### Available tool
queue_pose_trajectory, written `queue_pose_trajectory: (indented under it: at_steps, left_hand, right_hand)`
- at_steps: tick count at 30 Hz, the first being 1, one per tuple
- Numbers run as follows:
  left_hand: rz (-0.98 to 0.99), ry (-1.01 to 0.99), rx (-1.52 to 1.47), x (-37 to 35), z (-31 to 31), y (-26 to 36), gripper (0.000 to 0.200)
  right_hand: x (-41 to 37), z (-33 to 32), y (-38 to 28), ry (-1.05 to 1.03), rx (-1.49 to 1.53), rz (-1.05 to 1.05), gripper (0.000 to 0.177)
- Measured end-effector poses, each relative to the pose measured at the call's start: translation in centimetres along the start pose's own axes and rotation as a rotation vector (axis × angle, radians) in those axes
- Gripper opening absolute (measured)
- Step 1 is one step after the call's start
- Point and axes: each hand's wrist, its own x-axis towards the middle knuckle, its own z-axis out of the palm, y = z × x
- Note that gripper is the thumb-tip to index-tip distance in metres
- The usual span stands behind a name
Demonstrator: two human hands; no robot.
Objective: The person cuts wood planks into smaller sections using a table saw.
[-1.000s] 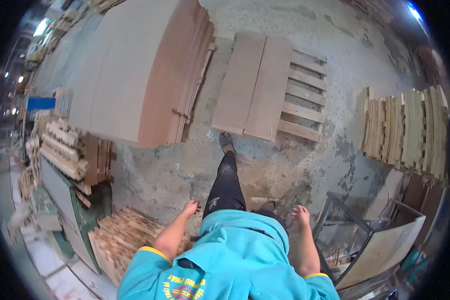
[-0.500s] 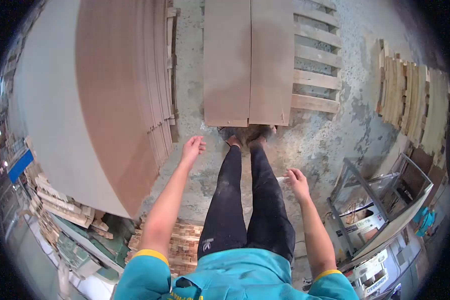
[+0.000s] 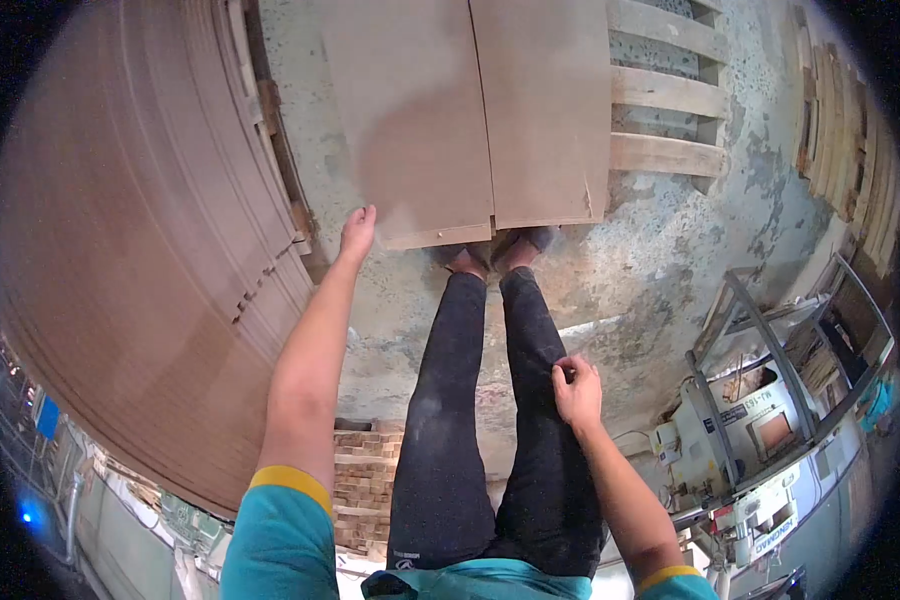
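Observation:
Two long brown boards lie side by side at my feet, a left board (image 3: 420,160) and a right board (image 3: 545,120), with a narrow seam between them. My left hand (image 3: 357,236) is just beside the front left corner of the left board, its fingers stretched forward and holding nothing visible. In front of my right thigh hangs my right hand (image 3: 578,392), fingers loosely bent, with a gap between thumb and forefinger. Nothing shows in it. My shoes are partly hidden beneath the boards' near edge.
A tall stack of brown boards (image 3: 100,250) rises on the left. Pallet slats (image 3: 670,90) stick out right of the two boards. Further right stand stacked pallets (image 3: 840,150) and a machine (image 3: 755,410) with a metal frame. Small wood blocks (image 3: 365,490) are piled behind my legs.
My view has turned, and the left stack fills more of it. My left hand has moved forward to the left board's corner. My right hand has come in over my right thigh.

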Motion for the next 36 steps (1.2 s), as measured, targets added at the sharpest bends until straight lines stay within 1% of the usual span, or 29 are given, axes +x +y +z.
queue_pose_trajectory:
  at_steps: [2,3,5,7,9,11,14,15,17,18,20,21,22,24,25,27,28,30,31,33,34,36]
  left_hand:
    - [-0.080,0.176,0.064,0.9,2.5,0.4,0.068]
    - [-0.080,0.173,0.071,0.9,3.2,0.9,0.068]
    - [-0.151,0.193,0.068,0.1,3.6,2.7,0.075]
    - [-0.161,0.207,0.079,-0.4,3.9,3.3,0.074]
    - [-0.167,0.225,0.086,-0.8,4.4,3.8,0.072]
    - [-0.150,0.285,0.136,-1.0,4.8,4.0,0.070]
    - [-0.176,0.283,0.156,-1.4,4.9,4.6,0.068]
    - [-0.177,0.284,0.154,-1.5,4.6,4.5,0.068]
    - [-0.113,0.196,0.127,-1.6,3.6,4.2,0.077]
    - [-0.114,0.195,0.124,-1.0,3.3,3.6,0.077]
    - [-0.280,0.096,0.131,1.5,2.8,0.9,0.090]
    - [-0.421,-0.029,0.144,3.9,2.6,-1.7,0.103]
    - [-0.421,-0.028,0.141,4.1,2.6,-1.6,0.103]
    - [-0.619,-0.072,-0.121,4.3,2.4,-1.4,0.101]
    - [-0.620,-0.072,-0.124,3.9,2.0,-0.5,0.101]
    - [-0.651,-0.255,-0.378,3.3,1.2,0.6,0.094]
    - [-0.650,-0.256,-0.381,3.3,1.0,1.0,0.094]
    - [-0.680,-0.319,-0.524,3.6,0.7,1.3,0.081]
    - [-0.678,-0.319,-0.529,4.0,0.5,0.9,0.081]
    - [-0.634,-0.400,-0.548,4.6,0.5,0.0,0.075]
    - [-0.635,-0.404,-0.553,4.1,0.3,1.0,0.075]
    - [-0.444,-0.337,-0.631,3.1,-0.3,2.0,0.080]
  right_hand:
    - [0.5,-0.3,-0.1,-0.016,0.019,0.012,0.021]
    - [0.7,-0.5,-0.2,-0.021,0.023,0.015,0.020]
    - [0.9,-0.5,-0.3,-0.029,0.030,0.022,0.020]
    - [1.1,-0.5,-0.3,-0.007,0.050,0.055,0.020]
    - [1.2,-0.7,-0.4,-0.018,0.057,0.041,0.020]
    - [1.2,-0.8,-0.6,-0.029,0.066,0.029,0.020]
    - [1.5,-0.8,-1.1,-0.020,0.060,0.019,0.020]
    - [1.6,-0.9,-1.1,-0.040,0.057,0.051,0.020]
    - [1.8,-1.0,-1.2,-0.057,0.050,0.082,0.020]
    - [1.9,-0.9,-0.9,-0.052,0.037,0.059,0.020]
    - [2.0,-0.8,-0.9,-0.047,0.024,0.035,0.020]
    - [2.0,-1.0,-1.2,-0.060,0.023,0.038,0.021]
    - [2.1,-1.1,-1.4,-0.072,0.022,0.041,0.021]
    - [2.2,-1.2,-1.6,-0.074,0.015,0.044,0.021]
    - [2.2,-1.3,-1.7,-0.078,0.011,0.050,0.021]
    - [2.3,-1.4,-1.9,-0.080,0.014,0.055,0.021]
    - [2.4,-1.4,-1.9,-0.083,0.018,0.061,0.022]
    - [2.5,-1.4,-1.9,-0.067,0.018,0.039,0.022]
    - [2.5,-1.3,-1.8,-0.056,0.021,0.018,0.022]
    - [2.6,-1.1,-1.6,-0.053,0.030,0.036,0.022]
    - [2.7,-1.1,-1.6,-0.054,0.041,0.060,0.022]
    - [2.9,-1.1,-1.4,-0.051,0.018,0.044,0.021]
